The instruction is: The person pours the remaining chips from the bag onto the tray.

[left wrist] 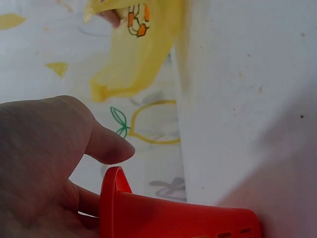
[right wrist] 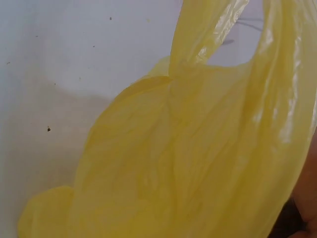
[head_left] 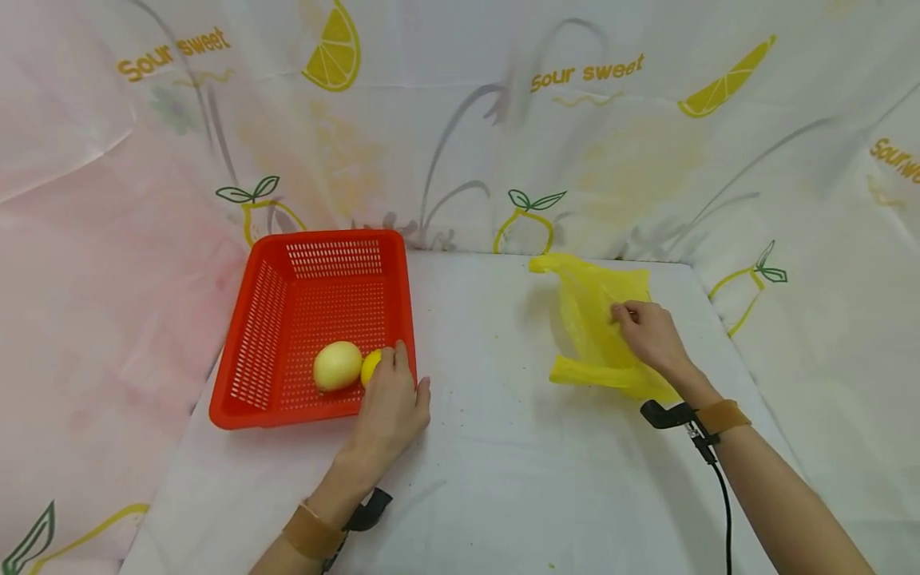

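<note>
My left hand (head_left: pixel 391 403) reaches over the near right corner of the red plastic basket (head_left: pixel 221 399). Its fingers overlap a small yellow fruit (head_left: pixel 369 367), partly hidden beneath them. The thumb stands apart, outside the rim, and in the left wrist view it points past the basket wall (left wrist: pixel 173 215). Beside the yellow fruit lies a larger pale yellow fruit (head_left: pixel 337 366). On the right, my right hand (head_left: pixel 650 335) pinches a yellow plastic bag (head_left: pixel 589 319) with curled fingers. The bag's handle loops spread to the left, and its film fills most of the right wrist view.
A white cloth covers the table (head_left: pixel 481 447) between the basket and the bag. Behind it hangs a printed curtain (head_left: pixel 460 120) with lemon drawings. A black cable (head_left: pixel 726 495) runs from the right wrist camera toward the near edge.
</note>
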A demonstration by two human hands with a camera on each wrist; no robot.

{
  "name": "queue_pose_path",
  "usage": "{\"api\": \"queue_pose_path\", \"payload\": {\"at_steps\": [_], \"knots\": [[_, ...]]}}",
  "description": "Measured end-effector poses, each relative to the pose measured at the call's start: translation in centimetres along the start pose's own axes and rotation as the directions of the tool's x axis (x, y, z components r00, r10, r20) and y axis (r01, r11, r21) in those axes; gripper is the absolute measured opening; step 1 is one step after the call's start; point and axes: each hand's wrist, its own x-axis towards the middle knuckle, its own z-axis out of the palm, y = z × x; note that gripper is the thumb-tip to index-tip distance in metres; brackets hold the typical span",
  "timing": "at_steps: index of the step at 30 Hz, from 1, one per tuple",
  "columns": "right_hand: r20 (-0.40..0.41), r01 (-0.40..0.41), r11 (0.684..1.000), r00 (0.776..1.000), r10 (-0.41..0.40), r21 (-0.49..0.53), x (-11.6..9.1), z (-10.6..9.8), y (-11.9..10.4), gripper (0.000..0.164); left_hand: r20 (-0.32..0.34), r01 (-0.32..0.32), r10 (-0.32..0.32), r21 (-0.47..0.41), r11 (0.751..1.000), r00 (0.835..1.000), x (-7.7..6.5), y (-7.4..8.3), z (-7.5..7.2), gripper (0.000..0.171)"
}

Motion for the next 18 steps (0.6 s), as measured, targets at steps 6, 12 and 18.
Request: {"api": "queue_pose_path", "payload": {"at_steps": [6, 12, 18], "knots": [[0.005, 0.011, 1.000, 1.000, -0.011, -0.002, -0.2, 0.0, -0.4, 0.041, 0.014, -0.017, 0.017, -0.027, 0.999, 1.000, 0.2, 0.5, 0.2, 0.072], [0.015, 0.020, 1.000, 1.000, -0.020, -0.017, -0.4, 0.2, -0.6, 0.042, -0.042, -0.051, 0.051, -0.005, 0.999, 0.998, 0.5, 0.8, -0.2, 0.066], [0.011, 0.041, 0.999, 0.999, -0.041, -0.023, -0.6, 0.3, -1.0, 0.041, -0.146, -0.215, 0.216, 0.027, 0.976, 0.965, 1.3, 2.8, -0.9, 0.049]]}}
